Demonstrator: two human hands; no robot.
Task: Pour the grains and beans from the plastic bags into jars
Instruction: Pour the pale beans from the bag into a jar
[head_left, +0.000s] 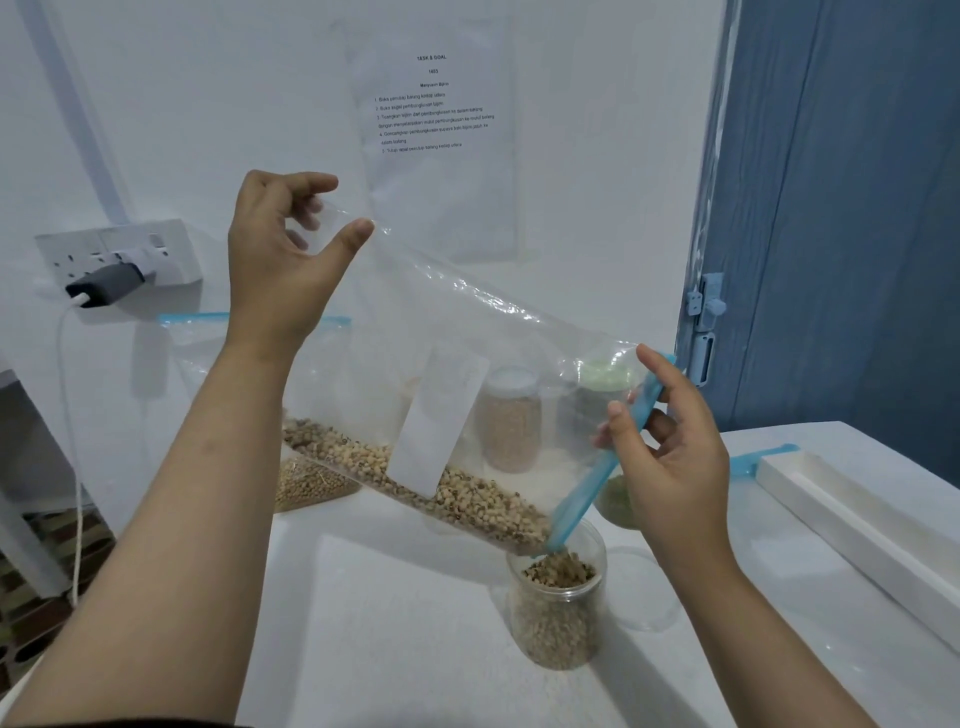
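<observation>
White wall at 12 o'clock, socket (119, 257) at 9. Left hand (283, 249) pinches the raised corner of the tilted plastic bag (467, 374); right hand (670, 447) pinches its blue zip over the open jar (558, 597) at 5. Closed jars (511, 421) behind, blurred through the plastic.

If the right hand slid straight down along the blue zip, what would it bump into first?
Probably the open jar of beans. The right hand pinches the bag by its blue zip, which slants down into that jar's mouth; depth is uncertain.

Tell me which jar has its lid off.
The clear plastic jar nearest the camera, under the bag's blue zip mouth, taking beans. The white-lidded jar and green-lidded jar behind stay capped.
</observation>
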